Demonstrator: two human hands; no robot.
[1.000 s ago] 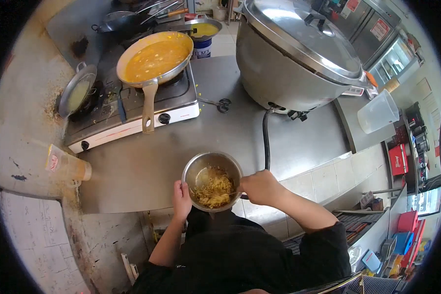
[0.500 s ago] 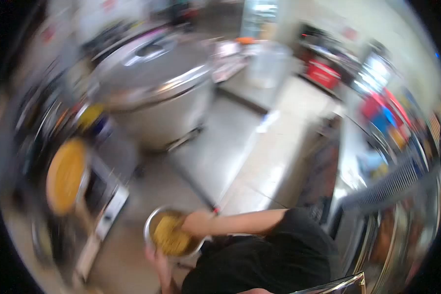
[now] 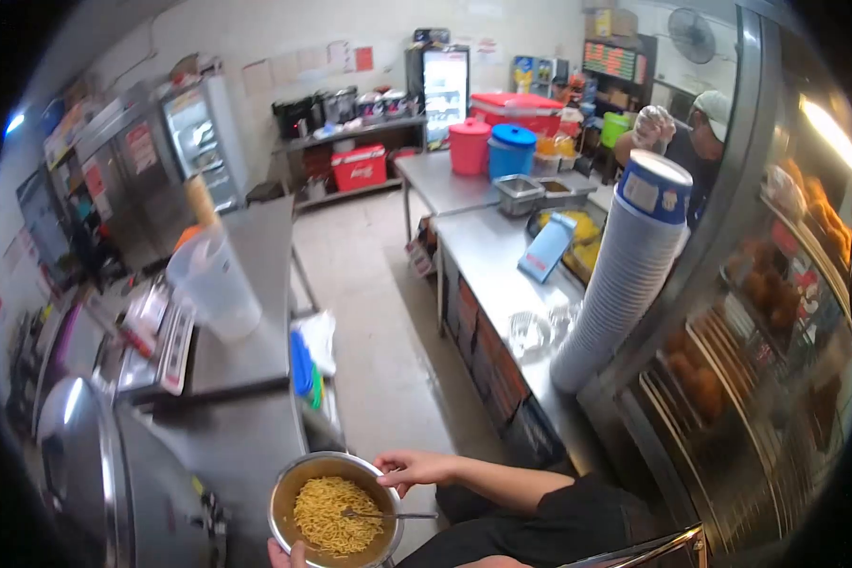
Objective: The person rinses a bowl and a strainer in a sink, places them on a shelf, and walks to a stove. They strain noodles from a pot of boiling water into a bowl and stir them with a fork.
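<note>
A metal bowl [image 3: 280, 492] of yellow noodles [image 3: 336, 511] is at the bottom of the view, in front of my body. My left hand [image 3: 289, 555] grips its near left rim, thumb on the inside; most of that hand is cut off by the frame. At the right rim, my right hand [image 3: 418, 469] holds the edge between fingers and thumb. A thin metal utensil [image 3: 407, 516] lies with its tip in the noodles and its handle sticking out over the right rim.
A large lidded steel pot [image 3: 151, 483] stands at left, beside a steel table with a clear plastic container [image 3: 216, 289]. On the right counter rise stacked paper tubs [image 3: 625, 275] near a glass cabinet of fried food [image 3: 701, 383]. A person [image 3: 705, 142] in a cap works behind. A floor aisle [image 3: 360, 246] runs ahead.
My view has swung right, from the pot toward the aisle and right counter. The right hand has come out of the noodles to the rim; the utensil now shows in the bowl.
</note>
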